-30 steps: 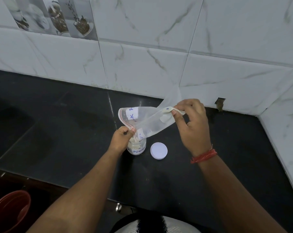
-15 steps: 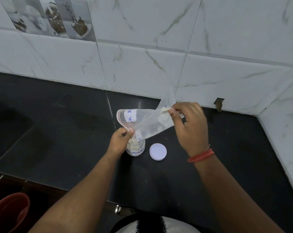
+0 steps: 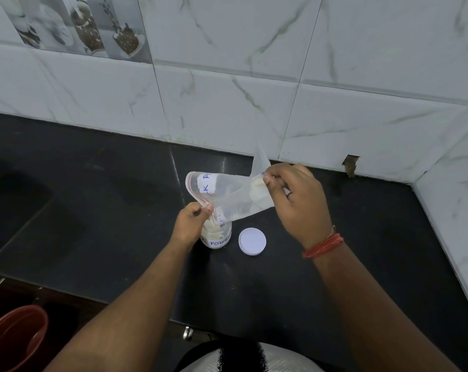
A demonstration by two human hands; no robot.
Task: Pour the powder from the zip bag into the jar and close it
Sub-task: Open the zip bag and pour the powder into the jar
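While both hands pinch the zip bag (image 3: 235, 196) over the jar (image 3: 218, 236), black counter (image 3: 93, 210) meets marble tiles (image 3: 227, 103). Left hand (image 3: 191, 221) grips its mouth, right hand (image 3: 300, 200) its bottom; the lid (image 3: 252, 241) lies beside.

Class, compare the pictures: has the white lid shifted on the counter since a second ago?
No. The white lid lies just right of the jar, as before; both shifted slightly together in the frame, so the camera moved.

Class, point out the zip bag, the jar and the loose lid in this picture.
zip bag (image 3: 238, 200): head view, on its clear middle panel.
jar (image 3: 218, 238): head view, on its labelled side wall.
lid (image 3: 252, 241): head view, on its flat white top.
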